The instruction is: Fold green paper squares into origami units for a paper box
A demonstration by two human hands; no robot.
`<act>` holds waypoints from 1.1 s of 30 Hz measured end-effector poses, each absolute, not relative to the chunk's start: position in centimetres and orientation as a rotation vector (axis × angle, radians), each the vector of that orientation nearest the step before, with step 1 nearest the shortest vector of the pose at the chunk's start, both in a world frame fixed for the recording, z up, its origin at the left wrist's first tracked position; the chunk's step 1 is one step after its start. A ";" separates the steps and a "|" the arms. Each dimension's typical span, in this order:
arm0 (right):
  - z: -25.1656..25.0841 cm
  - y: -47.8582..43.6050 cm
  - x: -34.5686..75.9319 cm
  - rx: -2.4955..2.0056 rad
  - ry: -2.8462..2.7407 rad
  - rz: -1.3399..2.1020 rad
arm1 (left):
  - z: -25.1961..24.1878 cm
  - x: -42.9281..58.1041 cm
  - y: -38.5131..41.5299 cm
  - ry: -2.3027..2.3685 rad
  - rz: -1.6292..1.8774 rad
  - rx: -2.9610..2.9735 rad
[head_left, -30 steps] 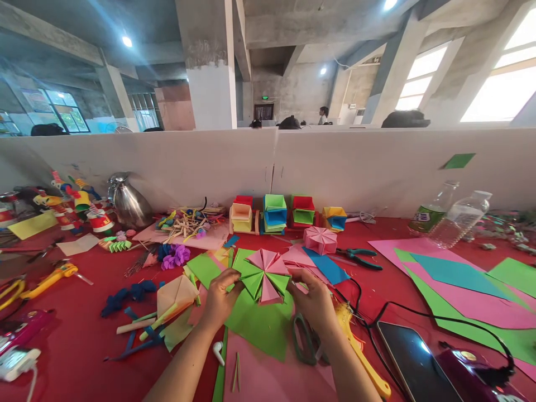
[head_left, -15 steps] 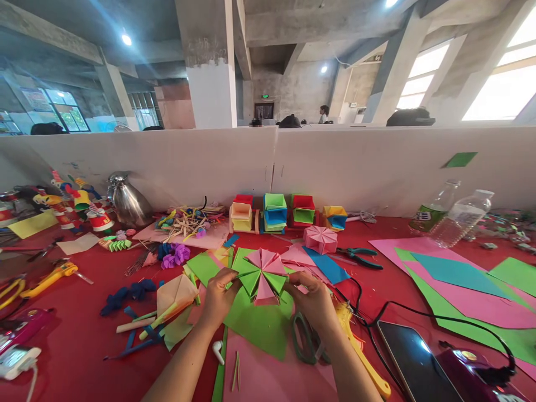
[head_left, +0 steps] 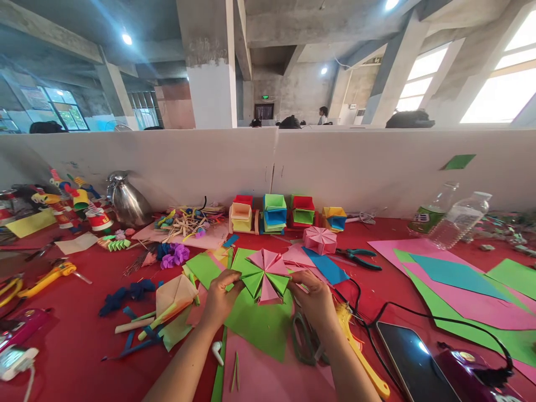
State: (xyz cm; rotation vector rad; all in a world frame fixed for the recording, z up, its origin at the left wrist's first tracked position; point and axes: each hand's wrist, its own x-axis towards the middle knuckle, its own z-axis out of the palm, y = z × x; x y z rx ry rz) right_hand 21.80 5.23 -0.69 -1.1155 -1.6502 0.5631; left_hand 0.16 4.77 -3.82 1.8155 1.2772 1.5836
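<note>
**Pink-and-green paper wheel (head_left: 265, 277) gripped at both edges**

Left hand (head_left: 221, 295) had thumb and fingertips pinched on the wheel's left edge. Right hand (head_left: 313, 293) did the same on the right edge, fingers narrow. Wheel sat front and centre, pleated face up, over a green sheet (head_left: 262, 329); couldn't tell whether it touched the sheet. Scissors (head_left: 311, 341) lay just beside the right wrist, yellow glue gun (head_left: 360, 357) right of that forearm, phone (head_left: 412, 357) further right. White earbud (head_left: 217, 352) was near the left forearm. Past the wheel, to the right: an all-pink folded piece (head_left: 320, 240), a blue strip (head_left: 326, 264) and pliers (head_left: 360, 259), all on the red tabletop (head_left: 71, 329).
</note>
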 end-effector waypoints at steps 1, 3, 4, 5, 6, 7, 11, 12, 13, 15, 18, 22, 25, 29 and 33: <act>-0.7 5.2 21.8 -1.110 -1.655 0.561 | -3.8 0.1 4.8 1.281 1.586 1.821; -0.7 5.3 21.7 -1.101 -1.663 0.546 | -3.7 0.1 4.7 1.289 1.588 1.832; -0.7 5.3 21.8 -1.096 -1.666 0.535 | -3.6 0.1 4.7 1.293 1.588 1.838; -0.8 5.3 21.8 -1.092 -1.668 0.522 | -3.6 0.1 4.7 1.295 1.589 1.846; -0.8 5.4 21.8 -1.087 -1.671 0.507 | -3.6 0.1 4.8 1.296 1.591 1.854; -0.9 5.4 21.8 -1.084 -1.675 0.493 | -3.6 0.1 4.8 1.296 1.594 1.863; -1.2 5.7 21.8 -1.079 -1.683 0.419 | -3.6 0.1 4.9 1.288 1.606 1.900; -1.2 5.7 21.8 -1.079 -1.685 0.398 | -3.6 0.1 4.9 1.286 1.608 1.908; -1.2 5.7 21.8 -1.078 -1.687 0.378 | -3.6 0.1 5.0 1.284 1.611 1.915; -1.1 5.7 21.8 -1.075 -1.698 0.348 | -3.6 0.1 5.0 1.280 1.617 1.923; -0.9 5.5 21.9 -1.073 -1.728 0.331 | -3.5 0.0 4.9 1.275 1.617 1.923; -0.7 5.2 22.0 -1.075 -1.756 0.334 | -3.3 -0.2 4.9 1.281 1.620 1.902; -0.8 5.2 21.9 -1.076 -1.770 0.351 | -3.3 -0.2 4.8 1.301 1.630 1.867; -1.2 5.3 21.7 -1.070 -1.786 0.396 | -3.7 0.0 4.8 1.307 1.598 1.806; -1.4 5.3 21.8 -1.093 -1.786 0.449 | -4.3 0.5 5.0 1.301 1.556 1.733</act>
